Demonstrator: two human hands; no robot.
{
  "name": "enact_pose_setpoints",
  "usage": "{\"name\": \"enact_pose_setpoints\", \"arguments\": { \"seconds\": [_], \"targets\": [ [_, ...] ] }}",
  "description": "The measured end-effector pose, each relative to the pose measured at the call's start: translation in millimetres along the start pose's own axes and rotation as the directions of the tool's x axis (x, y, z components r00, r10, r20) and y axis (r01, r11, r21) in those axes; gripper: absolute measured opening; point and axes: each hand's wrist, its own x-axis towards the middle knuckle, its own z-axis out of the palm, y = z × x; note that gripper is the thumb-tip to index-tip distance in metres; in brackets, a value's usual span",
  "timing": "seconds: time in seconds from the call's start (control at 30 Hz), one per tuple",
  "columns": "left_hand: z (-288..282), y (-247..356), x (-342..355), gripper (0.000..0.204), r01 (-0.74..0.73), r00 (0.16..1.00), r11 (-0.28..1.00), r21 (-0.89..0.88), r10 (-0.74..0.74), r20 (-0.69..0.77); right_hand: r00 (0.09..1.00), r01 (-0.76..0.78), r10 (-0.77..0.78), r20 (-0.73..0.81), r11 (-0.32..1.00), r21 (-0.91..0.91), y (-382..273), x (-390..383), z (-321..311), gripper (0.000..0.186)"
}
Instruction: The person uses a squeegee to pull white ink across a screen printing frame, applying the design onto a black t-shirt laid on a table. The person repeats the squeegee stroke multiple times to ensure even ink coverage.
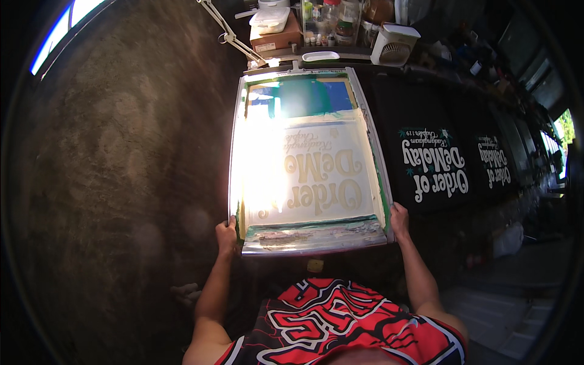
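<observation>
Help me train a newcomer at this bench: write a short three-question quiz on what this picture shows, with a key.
1. Multiple choice: where is the right hand on the framed screen?
A. At its far right corner
B. Near the close end of its right side
C. In the middle of its far edge

2. True or false: a shallow white dish sits beyond the far end of the framed screen.

3. Short answer: on which side of the framed screen do the dark panels lettered in white lie?

Key: 1. B; 2. True; 3. The right side.
</observation>
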Motion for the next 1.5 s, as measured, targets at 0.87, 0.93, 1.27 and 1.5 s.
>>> {"name": "enact_pose_setpoints", "arguments": {
  "seconds": [0.87,0.93,1.27,1.5],
  "targets": [
    [15.4,8.3,26.6,0.045,-0.035,0.999,0.996,0.079,0.033,0.021,0.989,-0.145,0.146,-0.002,0.984,-0.101,6.5,27.7,23.1,0.042],
    [18.1,6.5,28.2,0.046,-0.048,0.999,0.994,0.1,0.045,0.029,0.981,-0.192,0.195,0.009,0.973,-0.131,7.6,28.7,24.8,0.042],
    [16.1,7.7,42.8,0.044,-0.169,0.985,0.94,0.296,0.153,0.075,0.993,-0.069,0.095,0.073,0.951,-0.302,-21.8,33.1,23.5,0.046],
    [-20.8,54.5,-2.6,0.034,-0.674,0.734,0.725,0.141,0.634,0.244,0.738,0.598,-0.509,0.442,0.798,-0.078,-129.5,-33.4,-11.9,0.056]
  ]
}}
